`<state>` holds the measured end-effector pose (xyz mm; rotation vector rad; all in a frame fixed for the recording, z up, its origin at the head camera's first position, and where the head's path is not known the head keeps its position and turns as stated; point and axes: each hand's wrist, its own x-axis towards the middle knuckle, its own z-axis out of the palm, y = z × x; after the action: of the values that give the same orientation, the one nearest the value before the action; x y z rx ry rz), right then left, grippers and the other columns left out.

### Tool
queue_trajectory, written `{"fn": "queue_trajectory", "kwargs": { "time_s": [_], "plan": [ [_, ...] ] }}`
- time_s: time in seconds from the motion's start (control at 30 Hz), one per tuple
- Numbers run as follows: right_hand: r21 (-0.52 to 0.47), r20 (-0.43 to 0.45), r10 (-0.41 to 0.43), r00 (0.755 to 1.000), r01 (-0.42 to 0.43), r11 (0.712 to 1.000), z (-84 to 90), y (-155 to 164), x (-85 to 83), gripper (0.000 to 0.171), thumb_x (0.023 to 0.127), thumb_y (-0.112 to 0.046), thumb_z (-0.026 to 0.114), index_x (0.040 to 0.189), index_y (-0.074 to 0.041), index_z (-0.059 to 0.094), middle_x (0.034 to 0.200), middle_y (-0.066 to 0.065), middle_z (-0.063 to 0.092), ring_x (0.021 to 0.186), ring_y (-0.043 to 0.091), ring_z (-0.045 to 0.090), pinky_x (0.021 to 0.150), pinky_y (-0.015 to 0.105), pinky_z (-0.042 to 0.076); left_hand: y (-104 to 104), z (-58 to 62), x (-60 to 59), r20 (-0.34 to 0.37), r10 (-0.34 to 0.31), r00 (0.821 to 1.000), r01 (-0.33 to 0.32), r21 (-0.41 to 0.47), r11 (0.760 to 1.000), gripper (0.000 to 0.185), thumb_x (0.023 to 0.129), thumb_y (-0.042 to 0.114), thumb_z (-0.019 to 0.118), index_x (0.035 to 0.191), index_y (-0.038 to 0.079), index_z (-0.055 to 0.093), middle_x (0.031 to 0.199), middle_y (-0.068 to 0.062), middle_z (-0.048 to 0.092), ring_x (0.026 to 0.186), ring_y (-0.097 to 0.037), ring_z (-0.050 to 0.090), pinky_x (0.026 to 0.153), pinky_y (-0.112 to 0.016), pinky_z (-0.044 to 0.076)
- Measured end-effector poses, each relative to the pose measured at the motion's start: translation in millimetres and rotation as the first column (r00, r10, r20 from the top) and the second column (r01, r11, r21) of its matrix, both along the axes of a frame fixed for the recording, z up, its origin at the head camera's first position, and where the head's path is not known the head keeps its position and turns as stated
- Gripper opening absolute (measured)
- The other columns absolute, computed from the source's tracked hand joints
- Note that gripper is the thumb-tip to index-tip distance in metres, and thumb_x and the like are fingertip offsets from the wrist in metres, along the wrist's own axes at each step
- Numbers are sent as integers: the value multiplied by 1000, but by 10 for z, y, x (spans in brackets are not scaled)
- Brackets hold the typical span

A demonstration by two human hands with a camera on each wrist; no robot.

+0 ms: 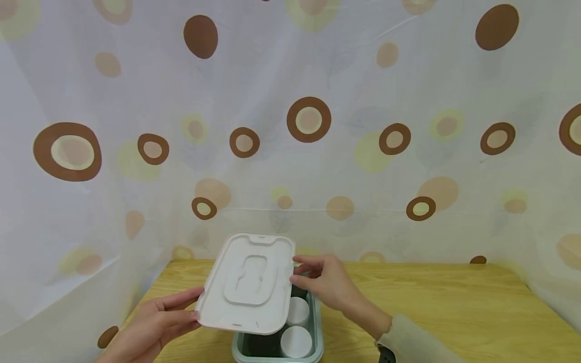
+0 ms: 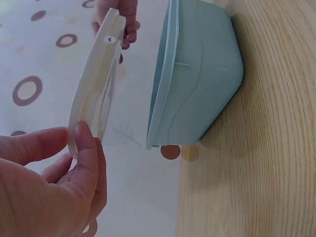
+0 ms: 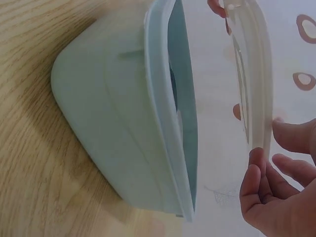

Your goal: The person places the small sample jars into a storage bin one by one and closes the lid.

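Note:
Between both hands a white rectangular lid (image 1: 254, 312) is held tilted above a pale blue-green plastic bin (image 1: 318, 322). My left hand (image 1: 156, 320) pinches the lid's left edge, thumb on one face and fingers on the other. At the opposite edge, my right hand (image 1: 329, 282) pinches it the same way. In the wrist views a gap shows between the lid (image 2: 96, 79) and the bin's rim (image 3: 160, 94). Inside the bin stand white round-topped items (image 1: 296, 342) and something dark (image 1: 263, 345); the lid hides the rest of the contents.
The bin stands on a light wood-grain table (image 1: 431, 307), which stretches out to the right. Behind and to the left hangs a white curtain (image 1: 354, 75) with brown and yellow circles, close to the table's far edge.

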<state>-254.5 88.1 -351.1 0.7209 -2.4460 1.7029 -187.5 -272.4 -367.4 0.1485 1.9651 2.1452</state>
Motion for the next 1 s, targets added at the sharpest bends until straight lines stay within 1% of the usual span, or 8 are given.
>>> {"fn": "queue_trajectory", "kwargs": {
  "time_s": [0.17, 0.23, 0.4, 0.47, 0.67, 0.77, 0.83, 1.0],
  "plan": [
    [-27, 39, -46, 998, 47, 999, -31, 61, -22, 42, 93, -8, 81, 130, 7, 71, 99, 12, 79, 89, 23, 76, 78, 30, 60, 139, -17, -54, 24, 20, 1000, -21, 18, 1000, 64, 99, 0, 69, 154, -13, 39, 149, -10, 57, 112, -20, 71, 99, -38, 57],
    [-35, 56, -62, 997, 64, 997, -28, 76, -23, 43, 93, -7, 81, 131, 7, 70, 100, 13, 79, 91, 24, 76, 80, 31, 61, 192, -28, -68, 29, 34, 999, -35, 36, 999, 64, 99, -2, 68, 155, -11, 40, 152, -14, 55, 111, -20, 71, 97, -38, 58],
    [-50, 111, -106, 988, 113, 992, -10, 116, -19, 50, 91, -7, 82, 137, 8, 66, 101, 12, 78, 91, 23, 75, 80, 35, 62, 300, -47, -97, 34, 37, 999, -39, 52, 998, 72, 99, -1, 68, 161, -9, 30, 163, -23, 37, 115, -19, 70, 98, -38, 57],
    [-53, 134, -119, 984, 127, 991, -4, 140, -15, 55, 91, -7, 83, 140, 8, 63, 100, 11, 78, 91, 23, 75, 81, 37, 62, 332, -55, -119, 35, 33, 999, -34, 49, 998, 73, 99, -1, 68, 161, -9, 29, 163, -24, 36, 117, -19, 69, 98, -38, 57],
    [-78, 183, -108, 977, 124, 989, 33, 196, -28, 64, 90, -5, 83, 146, 9, 56, 95, 8, 77, 91, 22, 74, 86, 38, 61, 414, -39, -177, 33, 86, 996, -86, 5, 996, 71, 99, 3, 70, 160, -6, 36, 162, -22, 41, 116, -18, 69, 94, -37, 58],
    [-109, 195, -84, 977, 107, 988, 57, 220, -40, 63, 90, -4, 83, 146, 10, 56, 94, 8, 77, 92, 20, 73, 87, 37, 61, 456, -21, -195, 21, 111, 994, -111, -24, 994, 65, 102, 10, 68, 159, -4, 40, 159, -20, 47, 115, -17, 68, 91, -36, 58],
    [-128, 205, -73, 976, 100, 987, 74, 237, -40, 61, 90, -4, 83, 145, 10, 58, 93, 8, 77, 91, 19, 73, 86, 36, 61, 501, -15, -211, 20, 144, 989, -144, -28, 989, 61, 103, 13, 68, 157, -3, 45, 154, -18, 53, 114, -17, 68, 90, -37, 57],
    [-156, 234, -71, 970, 110, 982, 126, 272, -10, 52, 91, -7, 82, 138, 9, 64, 94, 7, 77, 84, 17, 71, 79, 35, 59, 621, 4, -234, -2, 232, 973, -232, -35, 972, 49, 105, 11, 65, 150, -5, 54, 141, -16, 65, 110, -23, 69, 88, -39, 57]
  ]
}}
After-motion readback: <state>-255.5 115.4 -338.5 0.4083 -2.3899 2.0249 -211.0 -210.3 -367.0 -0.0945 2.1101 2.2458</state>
